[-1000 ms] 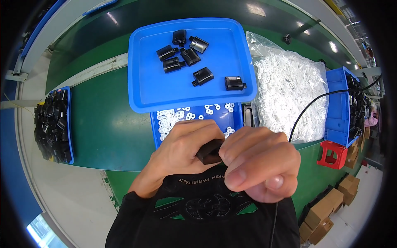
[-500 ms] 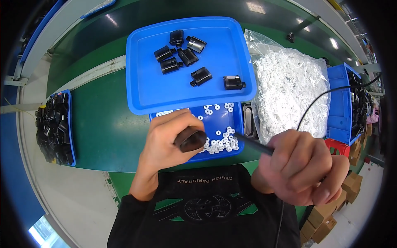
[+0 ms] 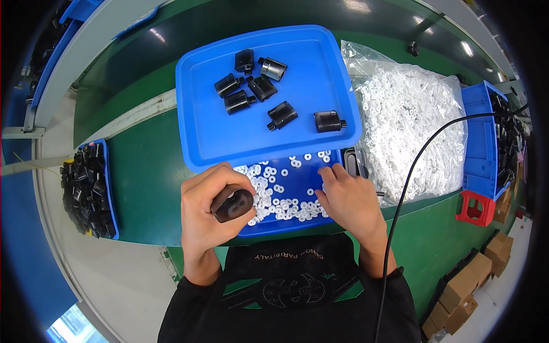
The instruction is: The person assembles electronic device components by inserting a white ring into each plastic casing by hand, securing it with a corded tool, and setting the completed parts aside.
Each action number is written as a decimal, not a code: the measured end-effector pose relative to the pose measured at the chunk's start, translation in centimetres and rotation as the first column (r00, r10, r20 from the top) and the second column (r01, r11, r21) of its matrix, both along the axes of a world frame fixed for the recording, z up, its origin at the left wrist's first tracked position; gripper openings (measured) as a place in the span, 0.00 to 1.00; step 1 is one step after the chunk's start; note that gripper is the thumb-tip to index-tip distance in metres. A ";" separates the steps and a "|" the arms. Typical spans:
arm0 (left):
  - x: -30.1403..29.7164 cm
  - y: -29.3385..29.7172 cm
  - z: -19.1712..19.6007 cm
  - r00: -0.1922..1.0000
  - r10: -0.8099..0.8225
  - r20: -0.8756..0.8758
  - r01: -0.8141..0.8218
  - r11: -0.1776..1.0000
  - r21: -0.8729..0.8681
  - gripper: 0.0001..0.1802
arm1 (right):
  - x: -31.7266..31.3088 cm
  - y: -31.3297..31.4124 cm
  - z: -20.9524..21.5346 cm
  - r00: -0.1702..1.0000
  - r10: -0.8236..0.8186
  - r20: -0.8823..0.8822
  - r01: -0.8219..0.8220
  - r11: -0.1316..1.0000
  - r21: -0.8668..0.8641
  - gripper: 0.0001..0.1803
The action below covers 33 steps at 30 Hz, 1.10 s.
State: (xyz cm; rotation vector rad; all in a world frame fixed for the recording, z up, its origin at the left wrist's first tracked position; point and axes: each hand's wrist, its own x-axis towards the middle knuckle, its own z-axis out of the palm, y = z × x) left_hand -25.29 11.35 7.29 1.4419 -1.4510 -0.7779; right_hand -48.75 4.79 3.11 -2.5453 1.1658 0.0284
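Observation:
My left hand (image 3: 209, 208) is wrapped around a black plastic housing (image 3: 223, 210). Its open end faces up, and a pale, curved shape shows dimly inside. Beneath and beside it lies a darker blue tray (image 3: 297, 178) with many small white washers (image 3: 289, 208). My right hand (image 3: 351, 200) reaches over this tray's right side, thumb and forefinger apart, fingertips near the washers. From behind that hand juts the end of a black rod-shaped tool (image 3: 380, 194), the rest hidden by the palm; it appears to be held there by the curled fingers.
A larger blue tray (image 3: 194, 128) with several black housings (image 3: 261, 87) overlaps the washer tray's far edge. To its right lies a clear bag of washers (image 3: 409, 126). A black cable (image 3: 426, 146) crosses on the right. Bins of black parts (image 3: 86, 188) stand left and right.
My right hand has swung left and down to the washer tray, and the tool's tip now points right. My left hand has shifted slightly left with the housing, uncovering more washers.

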 end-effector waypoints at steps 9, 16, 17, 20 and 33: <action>7.9 -6.0 -2.6 0.909 0.345 0.233 -0.369 0.927 0.065 0.19 | -0.8 1.3 -2.7 1.000 0.005 -0.013 -0.005 1.000 -0.010 0.03; 24.5 -13.8 -10.6 0.587 0.350 0.730 -0.495 0.869 -0.018 0.29 | -1.4 1.9 -3.2 0.992 -0.013 0.126 0.016 1.000 -0.021 0.09; 26.0 -14.1 -11.4 0.557 0.311 0.770 -0.524 0.851 0.035 0.31 | -1.3 1.9 -3.3 0.988 -0.022 0.154 0.024 1.000 -0.017 0.09; 26.4 -15.0 -12.1 0.610 0.231 0.758 -0.524 0.835 0.167 0.32 | -1.4 2.2 -2.7 0.971 -0.057 0.233 0.061 0.998 -0.010 0.09; 7.5 -13.9 -4.4 0.755 -0.088 0.649 -0.044 0.982 0.185 0.23 | 0.3 1.6 -2.1 0.911 0.023 0.413 0.002 0.998 -0.061 0.11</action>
